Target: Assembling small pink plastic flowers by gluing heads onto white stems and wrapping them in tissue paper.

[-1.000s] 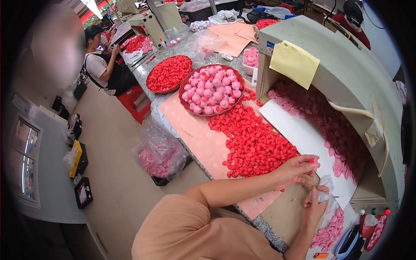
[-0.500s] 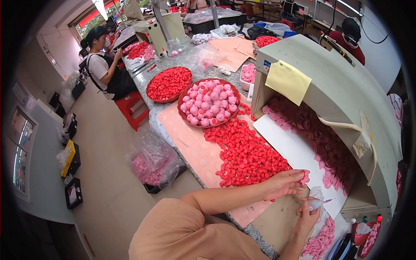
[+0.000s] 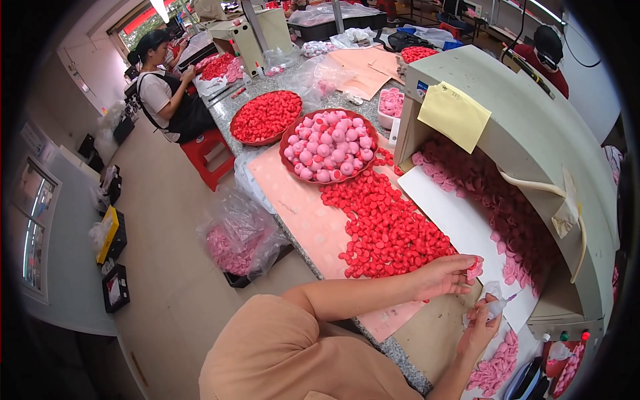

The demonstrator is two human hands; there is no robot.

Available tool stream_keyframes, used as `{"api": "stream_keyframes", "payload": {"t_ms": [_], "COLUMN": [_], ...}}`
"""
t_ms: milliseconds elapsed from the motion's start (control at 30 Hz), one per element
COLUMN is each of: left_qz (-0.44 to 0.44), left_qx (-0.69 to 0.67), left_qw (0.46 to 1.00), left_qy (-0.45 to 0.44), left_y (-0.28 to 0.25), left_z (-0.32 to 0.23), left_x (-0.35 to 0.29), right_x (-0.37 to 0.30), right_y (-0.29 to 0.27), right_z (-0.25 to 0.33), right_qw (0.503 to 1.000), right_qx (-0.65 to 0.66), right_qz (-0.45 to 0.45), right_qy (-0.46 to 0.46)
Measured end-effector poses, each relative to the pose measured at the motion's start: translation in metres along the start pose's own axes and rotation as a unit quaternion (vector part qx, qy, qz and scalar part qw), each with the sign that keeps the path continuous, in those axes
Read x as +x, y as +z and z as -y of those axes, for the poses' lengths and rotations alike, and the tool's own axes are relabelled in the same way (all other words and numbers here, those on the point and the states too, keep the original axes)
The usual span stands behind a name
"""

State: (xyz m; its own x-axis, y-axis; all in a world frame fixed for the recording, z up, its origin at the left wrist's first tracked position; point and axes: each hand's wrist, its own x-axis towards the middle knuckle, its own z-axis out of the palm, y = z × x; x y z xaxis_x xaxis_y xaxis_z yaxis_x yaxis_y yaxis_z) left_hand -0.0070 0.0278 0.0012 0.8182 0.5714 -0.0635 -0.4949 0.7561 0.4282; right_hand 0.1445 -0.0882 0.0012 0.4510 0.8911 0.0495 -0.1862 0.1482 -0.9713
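My left hand [image 3: 443,277] pinches a small pink-and-red piece [image 3: 475,268] between thumb and fingertips. Just below it, my right hand [image 3: 481,327] grips a translucent squeeze bottle [image 3: 495,308] with a thin purple needle tip pointing right. The tip is apart from the piece. A spread of loose red pieces [image 3: 393,230] lies beyond my left forearm on pink sheeting [image 3: 293,193]. Flat pink pieces [image 3: 495,367] are heaped beside my right wrist.
A grey-green arched machine [image 3: 520,107] stands at right, with rows of pink pieces on a white board [image 3: 440,207] at its opening. Farther off are a bowl of pink balls [image 3: 327,148] and a bowl of red pieces [image 3: 267,117]. A person [image 3: 163,87] sits at far left.
The whole view has shifted slightly. Both hands keep their holds, the left on the small piece and the right on the bottle, whose needle still points right.
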Motion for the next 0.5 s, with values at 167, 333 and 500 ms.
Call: {"api": "stream_keyframes", "payload": {"t_ms": [167, 333, 500], "left_qz": [-0.007, -0.012, -0.043], "left_qx": [-0.011, -0.028, -0.039], "left_qw": [1.0, 0.999, 0.998], "left_qy": [-0.007, -0.015, -0.003], "left_y": [-0.003, -0.005, -0.007], "left_z": [0.004, 0.007, 0.005], "left_x": [-0.001, 0.0, 0.0], "right_x": [-0.001, -0.004, 0.003], "right_y": [0.0, 0.004, -0.002], "right_z": [-0.003, -0.004, -0.015], "right_qw": [1.0, 0.999, 0.999], "right_qx": [-0.011, 0.003, 0.0], "right_qz": [-0.016, -0.026, -0.019], "right_qy": [0.023, 0.018, 0.048]}}
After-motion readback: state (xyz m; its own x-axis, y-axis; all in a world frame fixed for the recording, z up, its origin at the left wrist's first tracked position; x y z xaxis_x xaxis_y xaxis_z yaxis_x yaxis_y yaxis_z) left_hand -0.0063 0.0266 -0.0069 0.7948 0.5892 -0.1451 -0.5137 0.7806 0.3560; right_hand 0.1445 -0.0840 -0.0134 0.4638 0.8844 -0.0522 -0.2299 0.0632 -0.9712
